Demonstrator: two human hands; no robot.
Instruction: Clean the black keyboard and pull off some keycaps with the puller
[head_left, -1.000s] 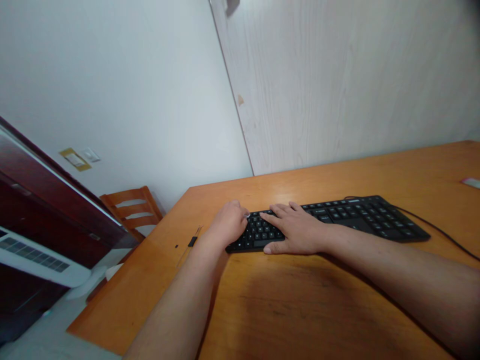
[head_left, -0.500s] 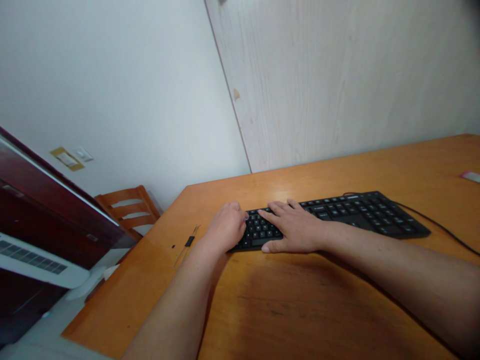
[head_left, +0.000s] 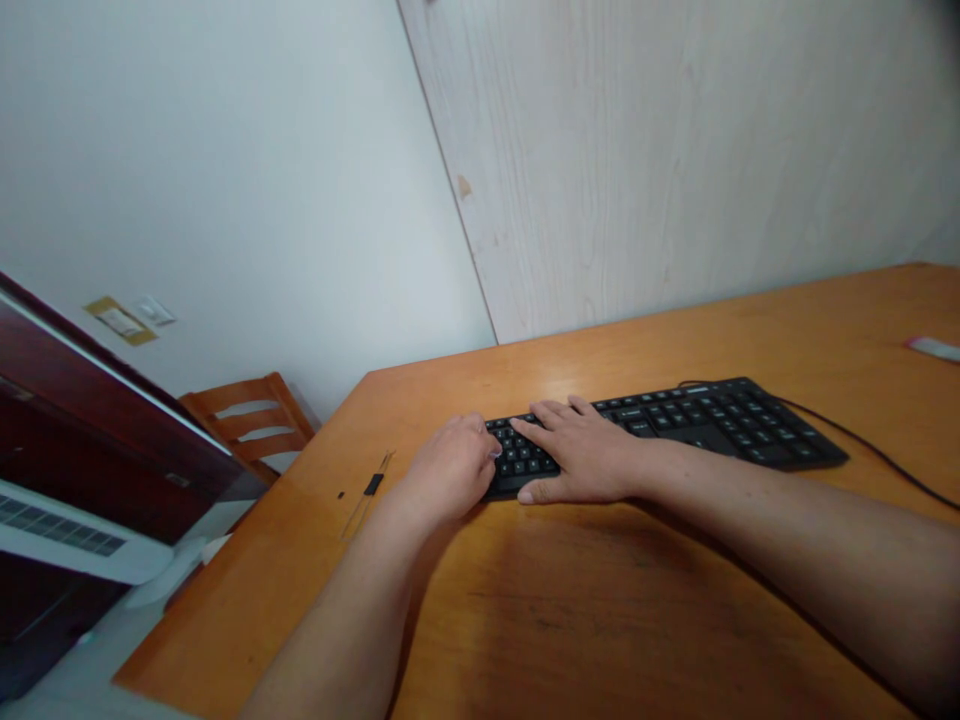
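Observation:
A black keyboard (head_left: 705, 420) lies on an orange wooden table (head_left: 600, 620), its cable (head_left: 885, 462) trailing off to the right. My left hand (head_left: 450, 468) covers the keyboard's left end with its fingers curled down around it. My right hand (head_left: 581, 455) rests flat on the keys just to the right, fingers stretched out and slightly apart, thumb along the front edge. The two hands nearly touch.
A small black piece with thin sticks (head_left: 371, 485) lies near the table's left edge. A pale flat object (head_left: 934, 348) sits at the far right. Left of the table stand a wooden chair (head_left: 247, 420), a dark red cabinet (head_left: 90, 430) and a white vented unit (head_left: 60, 530).
The view has drifted a little, so everything sits slightly lower and to the left. My left hand has closed in over the keyboard's left corner. My right hand stays on the keys.

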